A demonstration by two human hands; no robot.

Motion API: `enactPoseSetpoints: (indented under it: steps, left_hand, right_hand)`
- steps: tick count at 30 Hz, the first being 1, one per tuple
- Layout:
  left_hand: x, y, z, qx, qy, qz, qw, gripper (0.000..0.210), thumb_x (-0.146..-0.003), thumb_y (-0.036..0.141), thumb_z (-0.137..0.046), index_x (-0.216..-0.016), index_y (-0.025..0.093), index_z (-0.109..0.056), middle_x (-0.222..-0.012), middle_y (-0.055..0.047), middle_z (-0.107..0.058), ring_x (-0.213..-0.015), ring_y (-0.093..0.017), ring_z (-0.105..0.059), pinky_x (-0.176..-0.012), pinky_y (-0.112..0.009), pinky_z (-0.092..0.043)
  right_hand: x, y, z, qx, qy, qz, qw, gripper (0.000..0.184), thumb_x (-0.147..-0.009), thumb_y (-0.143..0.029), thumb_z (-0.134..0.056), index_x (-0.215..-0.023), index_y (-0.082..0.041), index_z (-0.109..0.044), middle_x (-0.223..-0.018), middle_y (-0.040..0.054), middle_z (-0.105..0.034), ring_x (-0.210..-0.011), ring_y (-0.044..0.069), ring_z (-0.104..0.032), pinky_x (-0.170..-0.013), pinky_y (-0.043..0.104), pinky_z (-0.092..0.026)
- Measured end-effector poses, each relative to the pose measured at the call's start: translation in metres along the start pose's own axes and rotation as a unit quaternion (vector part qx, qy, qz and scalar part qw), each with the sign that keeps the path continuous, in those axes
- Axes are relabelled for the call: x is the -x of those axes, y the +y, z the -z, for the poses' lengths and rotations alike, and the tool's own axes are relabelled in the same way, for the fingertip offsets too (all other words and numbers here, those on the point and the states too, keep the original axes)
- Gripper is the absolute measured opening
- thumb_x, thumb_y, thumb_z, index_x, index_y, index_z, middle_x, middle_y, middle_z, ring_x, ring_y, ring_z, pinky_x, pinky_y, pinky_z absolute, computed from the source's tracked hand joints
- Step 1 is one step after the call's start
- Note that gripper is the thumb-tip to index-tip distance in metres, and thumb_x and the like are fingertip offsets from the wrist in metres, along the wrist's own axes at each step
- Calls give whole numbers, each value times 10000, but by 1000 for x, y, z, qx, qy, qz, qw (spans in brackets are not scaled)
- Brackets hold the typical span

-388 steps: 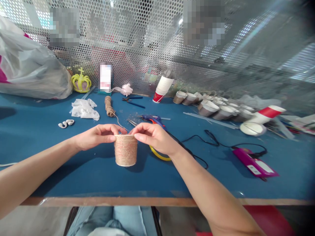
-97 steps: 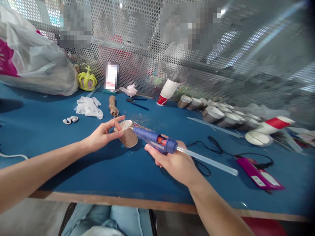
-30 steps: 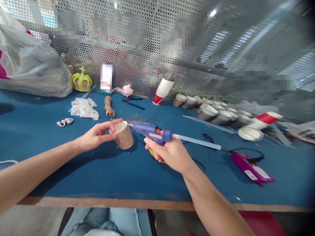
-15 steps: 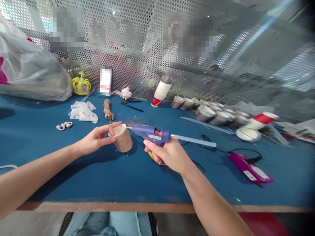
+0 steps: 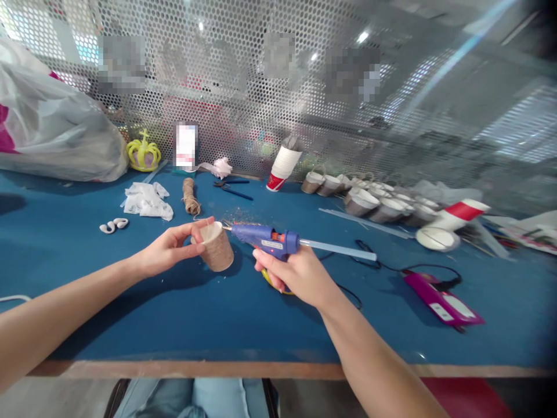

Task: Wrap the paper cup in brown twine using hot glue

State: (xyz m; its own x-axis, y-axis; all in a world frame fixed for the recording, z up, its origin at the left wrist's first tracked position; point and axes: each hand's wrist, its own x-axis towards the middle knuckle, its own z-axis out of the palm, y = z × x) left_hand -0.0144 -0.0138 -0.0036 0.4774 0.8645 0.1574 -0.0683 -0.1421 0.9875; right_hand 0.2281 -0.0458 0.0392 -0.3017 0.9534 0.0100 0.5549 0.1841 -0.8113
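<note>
My left hand (image 5: 176,247) grips the rim of a small cup wrapped in brown twine (image 5: 219,253), tilted slightly on the blue table. Its fingers pinch the white-lined edge, and a strand of twine runs up from there to the ball of twine (image 5: 190,196) behind. In my right hand (image 5: 293,270) is a blue glue gun (image 5: 265,239), its metal nozzle at the cup's upper right rim. A long clear glue stick (image 5: 339,249) sticks out of the gun's back. A small red light glows on its side.
A purple power strip (image 5: 444,299) with a black cord lies at right. Several wrapped cups (image 5: 363,202) stand behind, beside stacked paper cups (image 5: 284,165). Pliers (image 5: 235,188), crumpled white plastic (image 5: 147,200), a yellow crown-shaped ornament (image 5: 143,154) and a large plastic bag (image 5: 61,128) lie further back and left.
The view has shifted very slightly. Both hands, the cup and the glue gun stay in nearly the same position, with the nozzle still at the rim.
</note>
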Motion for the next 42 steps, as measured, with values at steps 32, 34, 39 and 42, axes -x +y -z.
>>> enactPoseSetpoints:
  steps: [32, 34, 39, 42]
  left_hand:
    - [1, 0, 0, -9, -5, -7, 1000, 204, -759, 330, -630, -709, 157, -535, -1433, -105, -341, -1331, -294, -270, -1069, -449, -204]
    - [1, 0, 0, -5, -5, -5, 1000, 201, -756, 330, -634, -708, 160, -538, -1433, -100, -343, -1331, -293, -271, -1072, -447, -197]
    - [1, 0, 1, -2, -2, -2, 1000, 193, -748, 326, -643, -704, 162, -550, -1433, -96, -344, -1328, -305, -272, -1068, -457, -198]
    - [1, 0, 1, -4, -4, -5, 1000, 195, -753, 325, -639, -714, 160, -545, -1436, -101, -337, -1326, -307, -275, -1061, -464, -208]
  right_hand:
    - [7, -8, -3, 27, 1, 1, 1000, 317, -811, -413, -487, -642, -156, -564, -394, -40, -474, -350, 80, -451, -422, 223, -408]
    - [7, -8, -3, 29, 6, 0, 1000, 324, -813, -414, -485, -630, -158, -563, -386, -39, -467, -348, 81, -449, -420, 224, -406]
    - [4, -4, -2, 39, 13, -3, 999, 347, -814, -422, -482, -606, -157, -563, -379, -28, -474, -347, 84, -448, -417, 228, -401]
    - [5, -5, -2, 37, 8, -1, 999, 341, -814, -423, -479, -613, -160, -561, -383, -33, -473, -348, 86, -451, -426, 230, -405]
